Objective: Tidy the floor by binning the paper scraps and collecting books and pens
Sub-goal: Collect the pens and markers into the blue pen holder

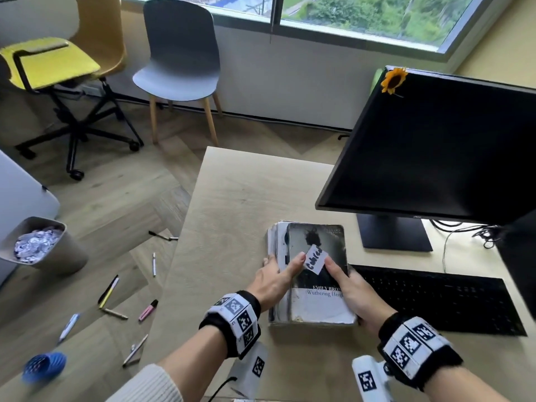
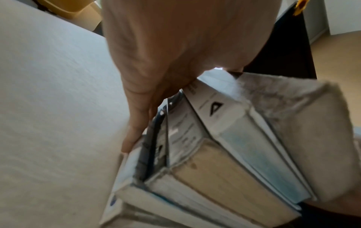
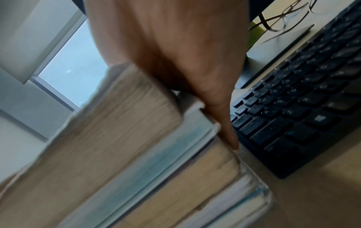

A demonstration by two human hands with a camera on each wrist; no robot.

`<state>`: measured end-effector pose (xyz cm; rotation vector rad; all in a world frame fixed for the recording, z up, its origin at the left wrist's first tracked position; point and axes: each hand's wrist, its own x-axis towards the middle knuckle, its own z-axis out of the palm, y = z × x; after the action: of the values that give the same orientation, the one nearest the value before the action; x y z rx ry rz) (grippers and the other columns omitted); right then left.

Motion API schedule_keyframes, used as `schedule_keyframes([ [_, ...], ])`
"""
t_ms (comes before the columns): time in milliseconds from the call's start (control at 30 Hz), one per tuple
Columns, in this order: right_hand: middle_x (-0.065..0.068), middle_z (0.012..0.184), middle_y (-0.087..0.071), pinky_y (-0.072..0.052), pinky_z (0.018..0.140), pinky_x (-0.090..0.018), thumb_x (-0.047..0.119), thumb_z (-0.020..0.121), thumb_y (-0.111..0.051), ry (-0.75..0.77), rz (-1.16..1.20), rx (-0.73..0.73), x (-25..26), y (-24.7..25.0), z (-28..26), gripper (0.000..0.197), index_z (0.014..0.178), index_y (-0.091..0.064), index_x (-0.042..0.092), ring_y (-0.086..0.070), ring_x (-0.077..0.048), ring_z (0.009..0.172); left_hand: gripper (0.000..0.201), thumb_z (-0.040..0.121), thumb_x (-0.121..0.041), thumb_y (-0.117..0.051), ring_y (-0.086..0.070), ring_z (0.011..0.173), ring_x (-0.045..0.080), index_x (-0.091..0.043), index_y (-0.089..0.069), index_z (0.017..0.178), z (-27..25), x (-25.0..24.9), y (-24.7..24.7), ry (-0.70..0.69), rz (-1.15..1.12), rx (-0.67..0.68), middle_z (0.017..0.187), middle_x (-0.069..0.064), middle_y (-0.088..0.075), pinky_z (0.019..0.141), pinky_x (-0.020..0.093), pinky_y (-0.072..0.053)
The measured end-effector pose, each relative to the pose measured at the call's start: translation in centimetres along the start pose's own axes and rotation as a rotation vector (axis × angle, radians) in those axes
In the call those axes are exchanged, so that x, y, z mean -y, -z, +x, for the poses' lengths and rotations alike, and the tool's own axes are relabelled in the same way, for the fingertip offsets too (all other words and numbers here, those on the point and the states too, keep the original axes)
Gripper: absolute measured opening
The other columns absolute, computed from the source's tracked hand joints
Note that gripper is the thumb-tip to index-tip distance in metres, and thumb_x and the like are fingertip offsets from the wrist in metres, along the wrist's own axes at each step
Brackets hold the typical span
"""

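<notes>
A stack of worn books (image 1: 317, 242) lies on the light wooden desk (image 1: 232, 204), a dark-covered paperback with a white handwritten label (image 1: 315, 260) on top. My left hand (image 1: 275, 275) grips the stack's left side, thumb on the cover. Gripping the right side is my right hand (image 1: 352, 291), its thumb beside the label. The left wrist view shows the left hand (image 2: 156, 61) with fingers (image 2: 134, 128) running down the book spines (image 2: 224, 154). In the blurred right wrist view, the right hand (image 3: 185, 54) lies against the page edges (image 3: 136, 146). Several pens (image 1: 108, 291) lie scattered on the floor left of the desk.
A grey bin (image 1: 65, 256) full of crumpled paper scraps (image 1: 37, 243) stands at the left. A black keyboard (image 1: 435, 300) and monitor (image 1: 435, 146) fill the desk's right side. A blue ribbed object (image 1: 43, 365) lies at the lower left. Chairs (image 1: 179, 62) stand by the window.
</notes>
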<state>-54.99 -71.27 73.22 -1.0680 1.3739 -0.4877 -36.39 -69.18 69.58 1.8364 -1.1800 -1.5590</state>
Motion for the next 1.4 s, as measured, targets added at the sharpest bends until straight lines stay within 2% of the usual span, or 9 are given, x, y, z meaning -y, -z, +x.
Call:
schedule_keyframes([
  [133, 0.010, 0.129, -0.062, -0.038, 0.111, -0.036, 0.083, 0.068, -0.055, 0.075, -0.351, -0.063, 0.7, 1.1, 0.5, 0.090, 0.137, -0.045, 0.025, -0.056, -0.010, 0.122, 0.101, 0.074, -0.088, -0.024, -0.043, 0.130, 0.028, -0.016, -0.036, 0.143, -0.5, 0.3, 1.4, -0.021, -0.111, 0.046, 0.147, 0.009, -0.041, 0.109, 0.053, -0.035],
  [200, 0.004, 0.144, -0.048, -0.033, 0.114, -0.037, 0.081, 0.067, -0.055, 0.122, -0.602, -0.187, 2.1, 1.0, 0.0, 0.103, 0.146, -0.031, 0.020, -0.044, -0.015, 0.134, 0.074, 0.072, -0.086, -0.026, -0.054, 0.105, 0.024, -0.028, -0.054, 0.109, -1.2, 1.5, 2.7, -0.023, -0.198, 0.016, 0.112, 0.002, -0.058, 0.099, 0.054, -0.043],
  [267, -0.006, 0.151, -0.036, -0.028, 0.117, -0.036, 0.058, 0.081, -0.062, 0.273, -0.802, -0.295, 3.7, 0.1, -1.1, 0.086, 0.147, -0.029, 0.014, -0.032, -0.018, 0.140, 0.067, 0.068, -0.089, -0.035, -0.061, 0.093, 0.023, -0.030, -0.056, 0.091, -1.6, 3.6, 4.5, -0.009, -0.211, -0.051, 0.099, 0.001, -0.063, 0.091, 0.047, -0.050],
  [367, -0.012, 0.146, -0.037, -0.032, 0.112, -0.037, 0.035, 0.088, -0.064, 0.596, -0.993, -0.348, 6.5, -3.2, -3.2, 0.054, 0.134, -0.046, 0.013, -0.033, -0.023, 0.138, 0.041, 0.086, -0.055, -0.058, -0.070, 0.079, 0.019, -0.016, -0.066, 0.095, -3.0, 6.7, 8.1, -0.031, -0.134, -0.112, 0.097, 0.006, -0.071, 0.076, 0.034, -0.053],
  [567, -0.003, 0.127, -0.053, -0.047, 0.095, -0.036, 0.040, 0.087, -0.063, 0.795, -1.089, -0.117, 8.3, -16.3, -4.0, 0.035, 0.114, -0.062, 0.017, -0.055, -0.022, 0.114, 0.014, 0.090, -0.031, -0.064, -0.067, 0.061, 0.014, -0.019, -0.064, 0.082, -7.4, 14.3, 18.0, -0.046, -0.101, -0.256, 0.084, 0.004, -0.071, 0.061, 0.026, -0.049],
  [700, -0.001, 0.118, -0.057, -0.046, 0.091, -0.034, 0.044, 0.086, -0.057, 0.766, -1.125, 0.031, 6.9, -27.4, -3.1, 0.036, 0.110, -0.064, 0.017, -0.058, -0.021, 0.106, 0.013, 0.090, -0.020, -0.064, -0.060, 0.049, 0.008, -0.013, -0.062, 0.080, -10.6, 21.2, 25.6, -0.007, -0.108, -0.338, 0.076, 0.008, -0.066, 0.051, 0.021, -0.048],
  [867, 0.000, 0.114, -0.054, -0.046, 0.092, -0.035, 0.045, 0.089, -0.055, 0.651, -1.213, 0.167, 4.4, -41.2, -2.2, 0.035, 0.113, -0.059, 0.020, -0.055, -0.019, 0.108, 0.019, 0.078, -0.036, -0.067, -0.068, 0.068, 0.023, -0.017, -0.065, 0.074, -15.2, 31.1, 34.1, 0.106, -0.079, -0.394, 0.074, 0.005, -0.070, 0.072, 0.037, -0.056],
  [1033, -0.001, 0.115, -0.053, -0.041, 0.093, -0.029, 0.044, 0.091, -0.054, 0.503, -1.267, 0.319, 1.0, -52.3, -1.4, 0.036, 0.117, -0.057, 0.020, -0.052, -0.019, 0.112, 0.016, 0.083, -0.032, -0.067, -0.068, 0.070, 0.023, -0.018, -0.065, 0.075, -19.0, 40.1, 39.6, 0.262, 0.010, -0.455, 0.071, 0.001, -0.067, 0.075, 0.034, -0.054],
  [1400, -0.005, 0.120, -0.053, -0.046, 0.093, -0.035, 0.043, 0.090, -0.051, 0.261, -1.481, 0.552, -20.1, -63.3, 13.7, 0.038, 0.118, -0.055, 0.017, -0.054, -0.025, 0.113, 0.012, 0.086, -0.036, -0.061, -0.063, 0.089, 0.021, -0.028, -0.056, 0.078, -11.6, 62.8, 38.6, 0.456, 0.175, -0.389, 0.089, -0.001, -0.069, 0.076, 0.027, -0.048],
])
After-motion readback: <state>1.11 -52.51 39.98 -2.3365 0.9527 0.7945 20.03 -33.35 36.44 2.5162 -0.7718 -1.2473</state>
